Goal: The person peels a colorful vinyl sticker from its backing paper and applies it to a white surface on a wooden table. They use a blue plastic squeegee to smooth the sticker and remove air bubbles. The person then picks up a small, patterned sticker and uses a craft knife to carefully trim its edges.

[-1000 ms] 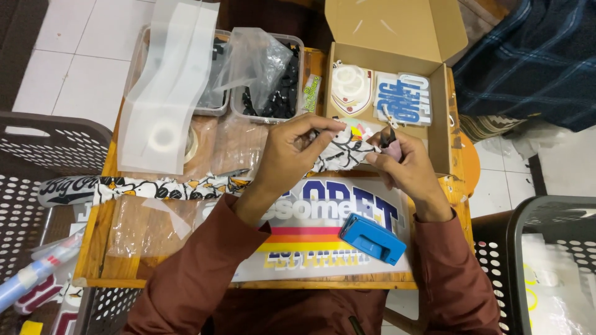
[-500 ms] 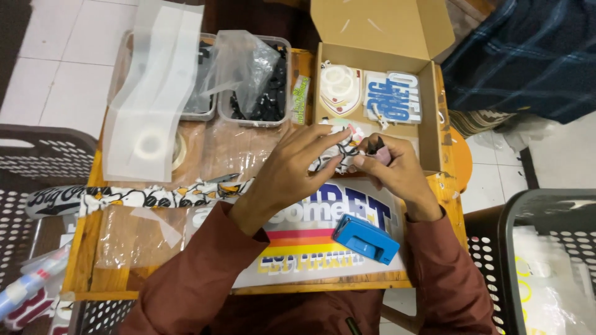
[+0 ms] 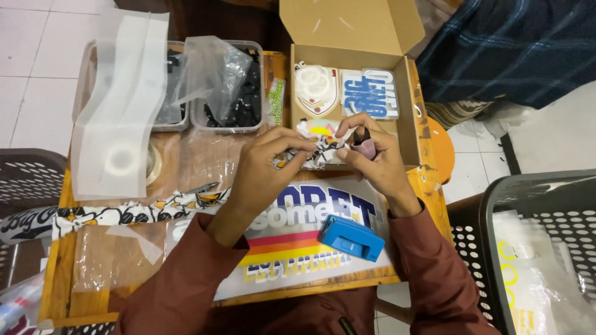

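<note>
Even indoor light — soft shadows, slightly soft focus.

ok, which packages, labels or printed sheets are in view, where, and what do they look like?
Cardboard box: top centre, brown, lid open.
Two stickers in it: white shield shape, blue-and-white lettered one.
Large printed sheet: under the hands, white with blue letters, orange-yellow stripes.
Patterned strip: left, white, black and yellow.
Clear plastic tubs: top left, black parts inside.

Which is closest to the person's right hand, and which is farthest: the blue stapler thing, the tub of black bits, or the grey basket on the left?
From the right hand:
1. Blue stapler-like tool, just below the hand on the big sticker.
2. Clear tub of black parts, up and to the left, beyond the other hand.
3. Grey basket, off the table's far left edge.
</note>
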